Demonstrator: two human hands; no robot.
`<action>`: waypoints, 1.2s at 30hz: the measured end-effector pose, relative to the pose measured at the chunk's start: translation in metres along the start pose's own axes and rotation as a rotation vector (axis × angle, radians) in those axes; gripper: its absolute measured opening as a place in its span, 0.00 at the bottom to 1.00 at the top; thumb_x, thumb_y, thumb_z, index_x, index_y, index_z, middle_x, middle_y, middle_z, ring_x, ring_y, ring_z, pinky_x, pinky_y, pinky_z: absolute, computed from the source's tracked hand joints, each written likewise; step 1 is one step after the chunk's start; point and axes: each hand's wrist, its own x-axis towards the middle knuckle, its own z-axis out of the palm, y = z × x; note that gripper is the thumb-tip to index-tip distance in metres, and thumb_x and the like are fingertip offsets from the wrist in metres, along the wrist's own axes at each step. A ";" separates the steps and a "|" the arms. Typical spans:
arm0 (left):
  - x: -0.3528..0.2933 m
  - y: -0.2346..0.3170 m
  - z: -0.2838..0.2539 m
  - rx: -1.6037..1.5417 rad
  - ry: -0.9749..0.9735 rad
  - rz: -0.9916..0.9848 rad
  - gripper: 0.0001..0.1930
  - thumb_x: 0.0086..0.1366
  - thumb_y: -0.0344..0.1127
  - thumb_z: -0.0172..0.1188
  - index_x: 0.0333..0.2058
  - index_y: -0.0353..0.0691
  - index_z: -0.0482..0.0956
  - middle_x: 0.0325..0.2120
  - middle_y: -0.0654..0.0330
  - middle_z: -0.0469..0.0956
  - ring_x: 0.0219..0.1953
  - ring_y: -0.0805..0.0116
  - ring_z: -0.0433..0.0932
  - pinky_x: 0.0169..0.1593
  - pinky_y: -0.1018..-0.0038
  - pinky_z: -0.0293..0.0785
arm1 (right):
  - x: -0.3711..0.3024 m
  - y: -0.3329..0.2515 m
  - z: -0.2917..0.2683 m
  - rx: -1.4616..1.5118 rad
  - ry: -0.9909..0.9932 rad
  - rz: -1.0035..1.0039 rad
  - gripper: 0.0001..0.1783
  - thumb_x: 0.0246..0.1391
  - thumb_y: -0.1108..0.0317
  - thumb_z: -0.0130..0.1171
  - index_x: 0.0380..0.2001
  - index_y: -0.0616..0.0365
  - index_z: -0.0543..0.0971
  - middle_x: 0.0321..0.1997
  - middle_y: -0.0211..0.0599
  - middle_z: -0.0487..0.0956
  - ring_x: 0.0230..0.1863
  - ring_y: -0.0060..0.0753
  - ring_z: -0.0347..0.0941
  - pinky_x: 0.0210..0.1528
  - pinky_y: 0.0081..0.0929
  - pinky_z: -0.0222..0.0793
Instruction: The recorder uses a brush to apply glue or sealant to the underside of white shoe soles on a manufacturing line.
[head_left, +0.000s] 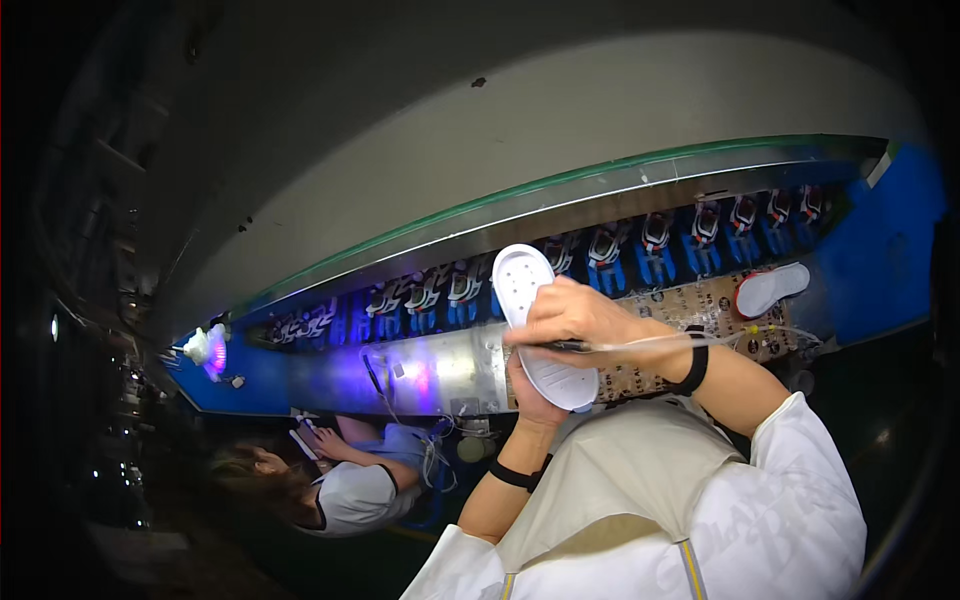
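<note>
Over the tabletop's [440,378] near edge, the left hand [535,402] is gripping a white sole [518,284] while the right hand [585,315] is pinching a slim dark tool [568,346] across it — apparently working its surface. Continuing likely calls for steadiness: a pale tube [640,347] is crossing the right wrist. Another sole [772,290] is lying near the right end — strapped pieces [655,235] lining the far edge.

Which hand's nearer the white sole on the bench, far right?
Right. The right hand is left of the bench sole, over the held sole; the left hand, gripping the held sole's lower end, is farther left.
</note>
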 end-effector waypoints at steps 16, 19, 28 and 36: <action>0.005 0.010 0.019 -0.209 -0.139 0.107 0.34 0.74 0.59 0.35 0.68 0.43 0.67 0.62 0.53 0.74 0.63 0.55 0.75 0.67 0.57 0.73 | -0.016 -0.009 -0.011 0.039 -0.022 0.023 0.20 0.49 0.67 0.71 0.48 0.51 0.86 0.36 0.29 0.80 0.40 0.35 0.72 0.46 0.36 0.62; 0.012 0.010 -0.003 -0.221 -0.202 0.144 0.38 0.72 0.65 0.37 0.69 0.43 0.65 0.61 0.52 0.74 0.62 0.54 0.76 0.67 0.57 0.73 | -0.007 -0.025 -0.022 0.250 -0.275 -0.163 0.19 0.50 0.69 0.72 0.47 0.50 0.86 0.37 0.29 0.80 0.39 0.35 0.72 0.45 0.35 0.62; 0.006 0.037 0.024 -0.326 -0.328 -0.029 0.39 0.65 0.70 0.45 0.63 0.46 0.70 0.50 0.47 0.72 0.50 0.54 0.74 0.54 0.59 0.77 | -0.008 -0.029 -0.031 0.396 -0.308 -0.187 0.24 0.47 0.70 0.74 0.50 0.49 0.86 0.40 0.30 0.82 0.48 0.39 0.73 0.49 0.41 0.63; 0.014 0.067 0.039 -0.325 -0.385 -0.012 0.43 0.58 0.75 0.51 0.60 0.46 0.70 0.45 0.45 0.70 0.43 0.52 0.71 0.43 0.58 0.73 | -0.008 -0.037 -0.048 0.488 -0.479 -0.164 0.18 0.53 0.65 0.72 0.48 0.49 0.85 0.35 0.27 0.79 0.43 0.36 0.72 0.44 0.37 0.62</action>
